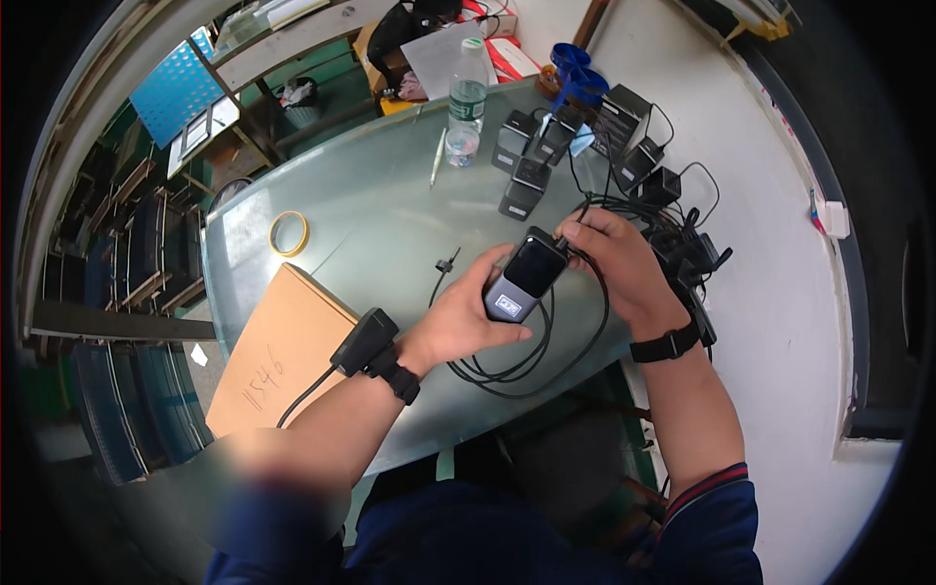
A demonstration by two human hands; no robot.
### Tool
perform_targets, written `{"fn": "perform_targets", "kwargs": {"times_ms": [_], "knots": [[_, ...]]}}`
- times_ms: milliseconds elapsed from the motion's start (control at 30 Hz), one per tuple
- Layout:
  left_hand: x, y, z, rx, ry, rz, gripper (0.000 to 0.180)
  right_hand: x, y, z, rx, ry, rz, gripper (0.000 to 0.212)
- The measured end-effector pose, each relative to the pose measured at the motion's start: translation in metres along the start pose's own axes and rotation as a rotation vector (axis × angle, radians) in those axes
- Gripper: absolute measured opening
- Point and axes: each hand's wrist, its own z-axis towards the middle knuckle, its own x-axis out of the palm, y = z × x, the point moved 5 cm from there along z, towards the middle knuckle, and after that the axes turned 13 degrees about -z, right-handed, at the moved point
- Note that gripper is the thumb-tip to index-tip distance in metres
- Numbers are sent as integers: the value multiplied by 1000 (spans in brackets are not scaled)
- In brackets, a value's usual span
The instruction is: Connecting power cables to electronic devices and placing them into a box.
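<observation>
My left hand (468,310) is closed around a small grey-and-black box-shaped device (531,268). It has a glossy dark panel and a pale lit patch near its lower end. At the device's upper right end, my right hand (609,255) pinches the plug end of a black cable (606,292); whether the plug sits fully in the device cannot be made out. The cable loops loosely on the table beneath both hands. Its other tip (446,264) lies left of the device. Several similar dark devices (525,187) stand upright beyond my hands.
The frosted glass table (361,205) carries a cardboard box (283,361), a yellow tape roll (290,234), a pen (438,158) and a water bottle (465,107). Black chargers and tangled cables (682,239) crowd the right side by the white wall (751,244). Blue tape rolls (575,73) sit at the back.
</observation>
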Motion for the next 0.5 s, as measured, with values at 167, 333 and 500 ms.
{"fn": "perform_targets", "kwargs": {"times_ms": [167, 333, 500], "knots": [[12, -1, -8, 5, -45, -14, 102, -4, -11, -2, 3, -5, 18, 18], [17, -1, -11, 34, -89, 44, 100, -3, -10, -4, -87, -56, -2, 21], [23, -8, -16, -46, -105, 65, 99, -5, -18, -3, -131, -70, -1, 23]]}}
